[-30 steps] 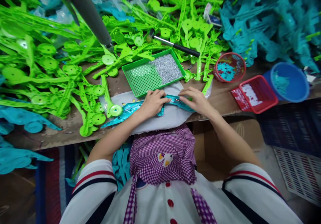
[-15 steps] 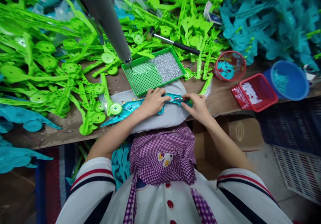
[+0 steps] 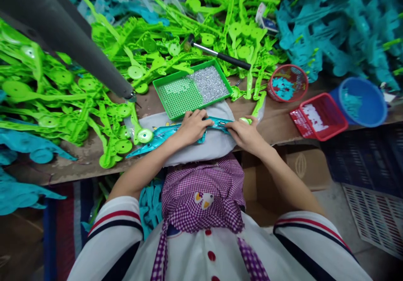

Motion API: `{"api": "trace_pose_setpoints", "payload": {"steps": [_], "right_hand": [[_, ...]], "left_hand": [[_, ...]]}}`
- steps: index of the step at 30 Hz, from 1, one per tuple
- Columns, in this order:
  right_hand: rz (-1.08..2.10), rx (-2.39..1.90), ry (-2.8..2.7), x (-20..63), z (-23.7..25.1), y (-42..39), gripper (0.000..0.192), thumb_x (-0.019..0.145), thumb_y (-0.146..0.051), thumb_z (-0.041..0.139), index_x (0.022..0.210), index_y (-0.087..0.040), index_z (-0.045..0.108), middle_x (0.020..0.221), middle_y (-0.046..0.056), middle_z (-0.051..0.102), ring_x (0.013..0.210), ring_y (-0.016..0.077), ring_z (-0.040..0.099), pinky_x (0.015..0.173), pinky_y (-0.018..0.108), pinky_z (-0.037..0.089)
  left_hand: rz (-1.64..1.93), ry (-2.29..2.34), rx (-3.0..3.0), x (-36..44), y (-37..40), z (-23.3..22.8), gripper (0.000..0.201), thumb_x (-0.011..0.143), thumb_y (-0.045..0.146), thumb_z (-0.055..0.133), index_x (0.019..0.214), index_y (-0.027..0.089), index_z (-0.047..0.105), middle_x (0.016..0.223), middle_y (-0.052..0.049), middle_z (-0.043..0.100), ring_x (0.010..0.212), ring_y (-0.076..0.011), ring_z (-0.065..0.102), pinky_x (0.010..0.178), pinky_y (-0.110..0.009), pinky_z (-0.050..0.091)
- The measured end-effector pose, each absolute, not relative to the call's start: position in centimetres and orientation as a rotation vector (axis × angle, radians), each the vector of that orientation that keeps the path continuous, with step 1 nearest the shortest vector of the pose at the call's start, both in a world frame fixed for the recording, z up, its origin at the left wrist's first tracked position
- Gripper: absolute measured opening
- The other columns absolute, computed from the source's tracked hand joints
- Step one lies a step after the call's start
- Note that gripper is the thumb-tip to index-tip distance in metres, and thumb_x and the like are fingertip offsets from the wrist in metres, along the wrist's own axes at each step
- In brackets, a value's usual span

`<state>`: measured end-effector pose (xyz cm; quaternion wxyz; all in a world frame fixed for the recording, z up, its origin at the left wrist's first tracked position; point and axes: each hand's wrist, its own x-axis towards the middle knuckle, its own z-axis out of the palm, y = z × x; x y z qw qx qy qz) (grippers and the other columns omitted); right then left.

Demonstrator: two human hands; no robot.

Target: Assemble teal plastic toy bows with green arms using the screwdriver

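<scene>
Counter (image 3: 280,123): worn brown top, near edge runs left to right in front of the person. Far left and far middle are buried under a heap of lime-green plastic parts (image 3: 94,75); far right corner holds a heap of teal plastic parts (image 3: 343,24). A dark grey pole (image 3: 63,33) slants in from the top left corner of the view, tip over the green heap.

White cloth pad (image 3: 210,144) lies at the near edge, centre, partly overhanging it. On it: a long teal plastic piece (image 3: 163,135), lying roughly parallel to the near edge, pointed end toward the left.

Green tray (image 3: 181,98) just behind the pad, its right half filled with small silver bits. Black-handled tool (image 3: 220,55) lies on the green parts behind the tray.

Right side of the counter, near the edge: blue bowl (image 3: 362,102), red rectangular basket (image 3: 317,115) with white bits, round red basket (image 3: 287,82) with teal bits.

Left hand (image 3: 192,126): grip closed down on the middle of the teal piece, fingers curled over it. Right hand (image 3: 244,130): fingertips pinched on the piece's right end beside a small metal fitting, grip closed on the piece. Hands sit just apart from each other.
</scene>
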<state>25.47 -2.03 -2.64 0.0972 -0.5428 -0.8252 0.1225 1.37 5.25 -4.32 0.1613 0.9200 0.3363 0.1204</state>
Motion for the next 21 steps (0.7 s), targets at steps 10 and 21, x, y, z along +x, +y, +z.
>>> {"api": "trace_pose_setpoints", "payload": {"steps": [10,21], "right_hand": [[0.079,-1.638,-2.346,24.3,-3.4,-7.2,0.042,0.103,-0.032,0.045,0.143,-0.025,0.051,0.133,0.008,0.070,0.131,0.0254,0.058,0.107,0.046,0.025],[0.257,-1.863,-2.250,21.8,-2.8,-1.2,0.032,0.102,-0.040,0.046,0.125,-0.024,0.062,0.129,0.007,0.069,0.114,0.0257,0.063,0.101,0.046,0.029]], "left_hand": [[0.360,0.954,2.545,1.3,5.2,-4.3,0.029,0.101,0.020,0.046,0.114,0.028,0.070,0.129,-0.007,0.062,0.123,-0.0280,0.047,0.095,-0.045,0.033],[0.332,0.974,2.539,1.2,5.1,-4.2,0.028,0.098,0.017,0.048,0.114,0.027,0.069,0.134,-0.007,0.060,0.125,-0.0276,0.048,0.098,-0.046,0.036]]}}
